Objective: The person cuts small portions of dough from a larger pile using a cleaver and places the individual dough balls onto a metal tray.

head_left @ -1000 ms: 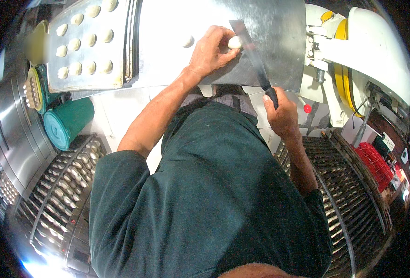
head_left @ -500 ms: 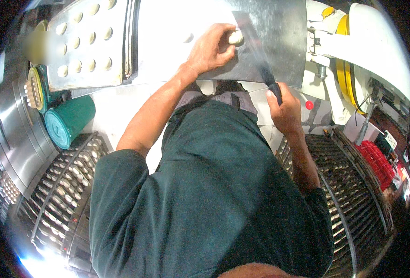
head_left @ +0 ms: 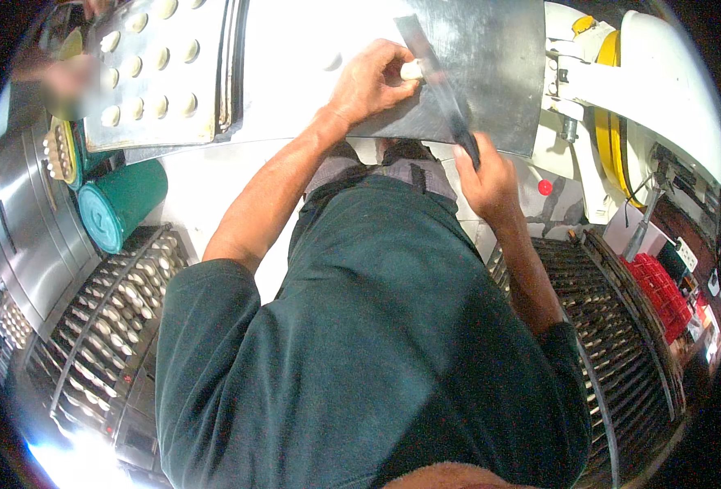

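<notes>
My left hand is closed around a small pale piece of dough on the metal worktable. In my right hand is the dark handle of a long knife. Its wide blade points away from me and crosses the table at the right end of the dough, seemingly touching it; the blade is slightly blurred. A single pale lump lies on the bright part of the table, left of my left hand. Farther left, a baking tray bears rows of rounded dough pieces.
Another person's blurred hand is at the tray's left edge. A green bin lies below it. Racks of trays flank me, the right rack beside a red crate. A white machine stands right of the table.
My right hand and the knife have shifted left and slightly away from me, bringing the blade to the dough. Another person's hand and arm have come in beside the tray.
</notes>
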`<control>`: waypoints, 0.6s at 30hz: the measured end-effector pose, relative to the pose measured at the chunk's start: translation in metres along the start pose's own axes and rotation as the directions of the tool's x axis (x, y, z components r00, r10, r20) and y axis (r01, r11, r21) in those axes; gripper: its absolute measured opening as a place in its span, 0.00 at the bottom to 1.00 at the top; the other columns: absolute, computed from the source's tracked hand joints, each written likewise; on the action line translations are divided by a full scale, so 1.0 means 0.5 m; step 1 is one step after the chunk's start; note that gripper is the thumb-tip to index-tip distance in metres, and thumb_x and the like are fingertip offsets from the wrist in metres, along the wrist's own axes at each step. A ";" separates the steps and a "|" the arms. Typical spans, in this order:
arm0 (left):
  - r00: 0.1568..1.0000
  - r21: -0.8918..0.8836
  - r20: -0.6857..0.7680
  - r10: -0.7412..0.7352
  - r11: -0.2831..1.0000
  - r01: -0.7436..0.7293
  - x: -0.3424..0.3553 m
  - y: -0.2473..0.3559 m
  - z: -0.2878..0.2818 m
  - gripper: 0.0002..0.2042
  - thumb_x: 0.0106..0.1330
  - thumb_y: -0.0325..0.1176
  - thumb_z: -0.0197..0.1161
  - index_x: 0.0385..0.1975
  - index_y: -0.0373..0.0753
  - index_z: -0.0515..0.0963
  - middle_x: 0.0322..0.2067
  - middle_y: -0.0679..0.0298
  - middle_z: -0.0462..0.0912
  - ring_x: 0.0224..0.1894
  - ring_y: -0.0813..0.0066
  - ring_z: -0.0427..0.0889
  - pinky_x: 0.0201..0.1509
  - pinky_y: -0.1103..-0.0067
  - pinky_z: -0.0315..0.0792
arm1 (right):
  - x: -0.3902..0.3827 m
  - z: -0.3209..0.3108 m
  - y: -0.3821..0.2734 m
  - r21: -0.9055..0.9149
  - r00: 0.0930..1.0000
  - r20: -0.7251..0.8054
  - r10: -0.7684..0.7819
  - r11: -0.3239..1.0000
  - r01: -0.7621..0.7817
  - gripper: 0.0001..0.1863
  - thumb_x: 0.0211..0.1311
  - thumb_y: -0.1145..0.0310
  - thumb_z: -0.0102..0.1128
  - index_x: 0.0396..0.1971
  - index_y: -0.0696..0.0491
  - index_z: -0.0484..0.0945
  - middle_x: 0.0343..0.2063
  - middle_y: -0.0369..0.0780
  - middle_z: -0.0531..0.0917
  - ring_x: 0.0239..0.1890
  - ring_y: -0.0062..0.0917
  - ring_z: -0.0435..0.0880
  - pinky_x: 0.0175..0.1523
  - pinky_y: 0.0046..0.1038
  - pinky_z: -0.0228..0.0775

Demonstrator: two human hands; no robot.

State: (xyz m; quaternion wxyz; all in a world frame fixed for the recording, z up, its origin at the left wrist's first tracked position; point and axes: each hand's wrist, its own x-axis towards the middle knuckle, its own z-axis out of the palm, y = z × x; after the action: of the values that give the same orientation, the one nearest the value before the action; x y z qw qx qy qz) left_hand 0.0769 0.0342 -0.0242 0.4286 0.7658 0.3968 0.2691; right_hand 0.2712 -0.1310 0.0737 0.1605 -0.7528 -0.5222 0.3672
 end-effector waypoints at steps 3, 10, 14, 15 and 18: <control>1.000 0.013 -0.018 0.014 1.000 -0.014 0.003 -0.002 0.007 0.22 0.56 0.40 0.78 0.49 0.41 0.80 0.40 0.60 0.86 0.40 0.66 0.87 0.46 0.72 0.81 | 0.056 0.002 -0.009 0.000 0.999 0.008 -0.033 0.999 0.033 0.16 0.70 0.59 0.60 0.49 0.55 0.77 0.29 0.56 0.84 0.35 0.57 0.85 0.40 0.50 0.76; 0.985 0.060 -0.031 0.172 0.984 -0.170 -0.006 -0.004 0.018 0.28 0.56 0.32 0.67 0.60 0.34 0.73 0.53 0.48 0.79 0.58 0.48 0.78 0.64 0.63 0.73 | 0.127 -0.053 0.039 -0.234 0.983 -0.087 -0.159 0.963 0.135 0.22 0.70 0.58 0.61 0.58 0.53 0.76 0.43 0.57 0.85 0.45 0.55 0.86 0.50 0.46 0.77; 0.982 0.004 -0.072 0.177 0.984 -0.177 -0.014 0.027 -0.017 0.24 0.57 0.31 0.63 0.56 0.32 0.74 0.47 0.49 0.79 0.53 0.49 0.79 0.58 0.62 0.75 | 0.244 -0.061 0.055 -0.401 0.913 -0.111 -0.394 0.858 0.321 0.26 0.66 0.64 0.64 0.61 0.57 0.74 0.53 0.55 0.82 0.56 0.49 0.81 0.62 0.43 0.70; 0.976 0.005 -0.134 0.171 0.985 -0.172 -0.033 0.032 -0.030 0.24 0.57 0.31 0.64 0.56 0.34 0.74 0.47 0.49 0.79 0.53 0.49 0.79 0.58 0.62 0.75 | 0.254 -0.058 0.032 -0.399 0.900 -0.087 -0.426 0.843 0.361 0.27 0.65 0.65 0.65 0.62 0.58 0.73 0.53 0.54 0.81 0.56 0.48 0.80 0.63 0.43 0.69; 0.952 0.004 -0.298 0.066 0.998 -0.068 -0.098 0.051 -0.114 0.24 0.58 0.30 0.67 0.56 0.35 0.75 0.47 0.51 0.79 0.51 0.54 0.81 0.56 0.65 0.77 | 0.265 -0.035 -0.068 -0.319 0.888 0.000 -0.460 0.841 0.436 0.30 0.61 0.68 0.68 0.63 0.59 0.72 0.54 0.52 0.79 0.57 0.45 0.79 0.65 0.42 0.68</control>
State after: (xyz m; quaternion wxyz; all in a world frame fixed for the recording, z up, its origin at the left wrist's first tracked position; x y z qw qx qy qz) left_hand 0.0175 0.0103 0.0223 0.3571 0.7281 0.4298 0.3970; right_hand 0.2859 0.0050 0.0557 0.1412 -0.6389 -0.7283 0.2036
